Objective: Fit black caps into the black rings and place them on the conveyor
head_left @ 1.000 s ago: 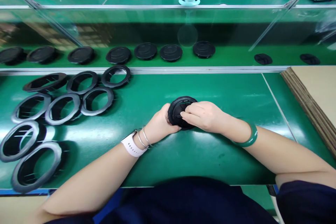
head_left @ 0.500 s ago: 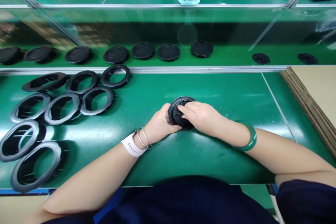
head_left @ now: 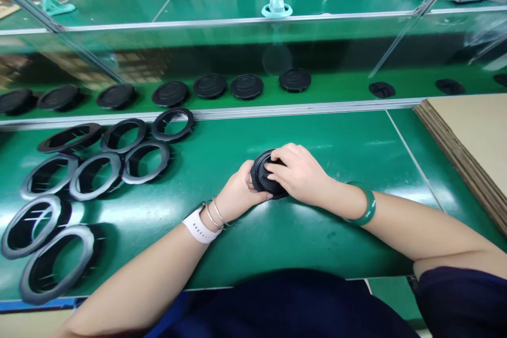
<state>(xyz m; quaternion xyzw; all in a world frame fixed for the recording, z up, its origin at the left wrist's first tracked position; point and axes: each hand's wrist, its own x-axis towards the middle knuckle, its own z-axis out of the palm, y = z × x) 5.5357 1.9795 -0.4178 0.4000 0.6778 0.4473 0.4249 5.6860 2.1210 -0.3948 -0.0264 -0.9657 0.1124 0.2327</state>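
My left hand (head_left: pixel 241 189) is closed round the left rim of a round black vent-like part (head_left: pixel 264 175), its thumb along the near edge. Bent over the part's face from the right is my right hand (head_left: pixel 298 173), closed, with its fingertips on the inner disc and rim. The part is tilted a little and held over the green table (head_left: pixel 317 248). Whatever lies under my right fingers is hidden.
Several black rings (head_left: pixel 146 162) lie on the left of the table. Round black caps (head_left: pixel 246 86) line the shelf behind, with smaller black discs (head_left: pixel 382 90) further right. Stacked cardboard sheets (head_left: pixel 467 142) are at right; a fan (head_left: pixel 276 5) stands at the back.
The view has tilted up slightly. My right fingers have shifted on the face of the black part, with the hand more arched; my left hand keeps its hold.
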